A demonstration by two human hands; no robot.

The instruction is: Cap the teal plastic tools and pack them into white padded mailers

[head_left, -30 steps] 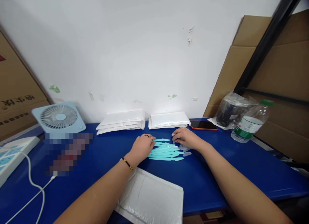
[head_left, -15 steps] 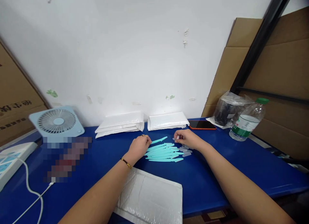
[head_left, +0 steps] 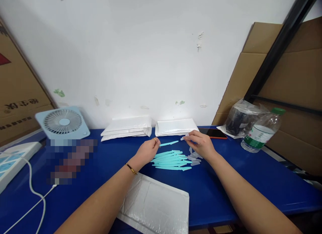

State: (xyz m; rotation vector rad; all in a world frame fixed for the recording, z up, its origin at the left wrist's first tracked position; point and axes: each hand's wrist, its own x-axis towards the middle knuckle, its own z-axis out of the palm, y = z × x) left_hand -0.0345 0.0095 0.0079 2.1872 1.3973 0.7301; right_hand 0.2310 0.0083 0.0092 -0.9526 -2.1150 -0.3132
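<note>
My left hand (head_left: pixel 147 150) pinches one slim teal plastic stick (head_left: pixel 169 143) and holds it just above the blue table (head_left: pixel 251 173), pointing right. My right hand (head_left: pixel 201 145) pinches a small clear plastic cap (head_left: pixel 184 137) close to that stick's tip. Below and between both hands lies a pile of several teal sticks (head_left: pixel 169 159). Several clear caps (head_left: pixel 194 158) are scattered at the pile's right end, under my right hand.
A white bubble mailer (head_left: pixel 156 205) lies near the front edge. Two stacks of white mailers (head_left: pixel 151 126) sit against the wall. A small fan (head_left: pixel 62 122), a phone (head_left: pixel 213 133), a water bottle (head_left: pixel 261 131) and a plastic bag (head_left: pixel 240 118) stand around.
My left hand picked one teal stick out of the pile and raised it. My right hand lifted a clear cap from the table toward the stick's tip.
</note>
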